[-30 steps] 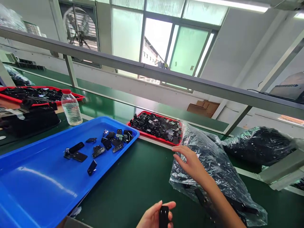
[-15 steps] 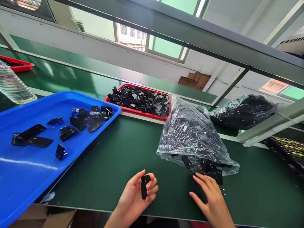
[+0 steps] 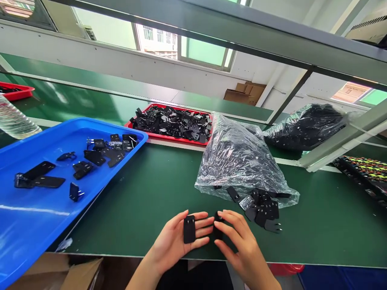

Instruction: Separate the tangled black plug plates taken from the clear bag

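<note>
A flat black plate with two small metal pins (image 3: 189,230) lies on the open palm of my left hand (image 3: 183,235), its fingers stretched to the right. Close beside those fingertips, my right hand (image 3: 238,237) pinches another black piece (image 3: 217,227) between thumb and fingers. Behind my right hand, a loose pile of black plates (image 3: 263,209) spills from the mouth of a clear plastic bag (image 3: 238,157) packed with dark parts. On the left, a blue tray (image 3: 99,187) holds several black pieces, some with pins up.
A red tray (image 3: 178,141) heaped with black parts sits behind the green table (image 3: 145,201). Another dark-filled bag (image 3: 305,127) lies on the shelf. A water bottle (image 3: 15,119) and second red tray (image 3: 18,94) are far left; colourful parts (image 3: 365,171) lie far right.
My right hand has moved left from the pile to beside my left hand, now with a black piece in it. My left fingers have uncurled from around their plate. The view has shifted slightly.
</note>
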`<state>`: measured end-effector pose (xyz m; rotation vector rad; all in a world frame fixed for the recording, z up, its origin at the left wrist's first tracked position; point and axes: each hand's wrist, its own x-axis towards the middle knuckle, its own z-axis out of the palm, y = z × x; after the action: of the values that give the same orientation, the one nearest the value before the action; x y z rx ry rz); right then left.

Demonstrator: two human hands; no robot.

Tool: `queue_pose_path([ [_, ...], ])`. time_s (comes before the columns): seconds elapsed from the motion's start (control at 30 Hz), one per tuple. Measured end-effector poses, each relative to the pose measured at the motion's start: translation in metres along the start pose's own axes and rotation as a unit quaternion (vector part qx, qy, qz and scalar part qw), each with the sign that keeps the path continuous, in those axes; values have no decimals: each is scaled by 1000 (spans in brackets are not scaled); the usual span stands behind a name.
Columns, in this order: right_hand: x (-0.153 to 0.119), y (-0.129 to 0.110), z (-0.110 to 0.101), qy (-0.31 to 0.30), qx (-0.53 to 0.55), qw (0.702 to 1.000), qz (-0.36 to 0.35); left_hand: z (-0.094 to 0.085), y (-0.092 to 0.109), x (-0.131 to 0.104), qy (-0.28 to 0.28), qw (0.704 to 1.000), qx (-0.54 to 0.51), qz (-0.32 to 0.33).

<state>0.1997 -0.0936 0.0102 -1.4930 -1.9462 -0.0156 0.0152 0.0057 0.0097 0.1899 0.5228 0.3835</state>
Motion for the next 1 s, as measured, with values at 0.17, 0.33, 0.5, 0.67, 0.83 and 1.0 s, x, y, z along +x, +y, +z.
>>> queue_pose_path([
  [0.17,25,-25,14,-61,-11,995,-75,-7,-2,2,24,1000,-5,-10],
  [0.33,21,24,7,-1,-70,995,66,-3,1,0,12,1000,-1,1],
  [0.5,18,78,5,2,-200,960,197,-2,0,-1,18,1000,0,24],
  [0.67,22,71,10,3,-136,969,205,-4,-2,-2,9,999,18,30],
  [0.83,26,31,-11,-7,77,988,131,-3,0,-2,-27,1000,-2,3],
  [1.0,39,4,-30,-172,133,976,-25,-4,0,-3,-47,999,0,-26],
])
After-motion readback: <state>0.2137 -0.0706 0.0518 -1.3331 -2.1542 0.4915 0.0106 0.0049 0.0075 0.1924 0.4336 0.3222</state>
